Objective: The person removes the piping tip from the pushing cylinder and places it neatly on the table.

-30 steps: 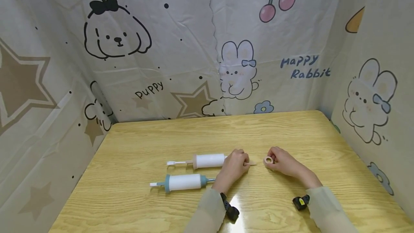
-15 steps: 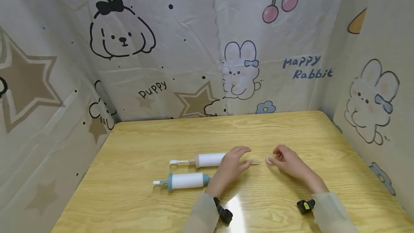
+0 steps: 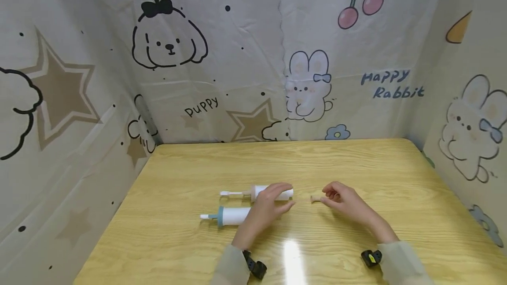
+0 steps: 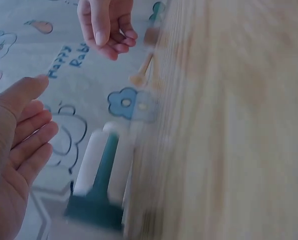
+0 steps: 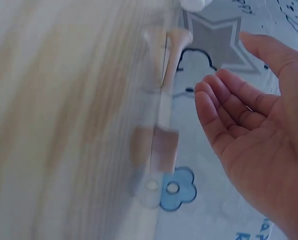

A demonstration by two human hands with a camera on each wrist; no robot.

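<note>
Over a syringe-like tube with a white barrel and pale pink end (image 3: 287,194) hovers my left hand (image 3: 266,208), thumb and fingers apart and nothing between them. A second such tube with teal ends (image 3: 234,216) lies nearer, partly behind that hand; its teal spout (image 4: 106,160) shows in the left wrist view. To the right, a pale pink flared nozzle (image 3: 315,199) lies on the table near the fingertips of my right hand (image 3: 348,203). Beside the nozzle, a short pink ring (image 5: 165,150) sits on the table, hidden in the head view. My right hand holds nothing, its fingers loosely bent.
The wood-grain table (image 3: 336,250) reflects a bright light strip near its front. Behind and at both sides hangs a cloth (image 3: 245,74) printed with animals and stars. Each wrist wears a small black camera (image 3: 371,257).
The right hand has let go of the ring, and the left hand has let go of the nozzle. The left hand has drawn back leftward over the pink-ended tube. The head view has shifted left.
</note>
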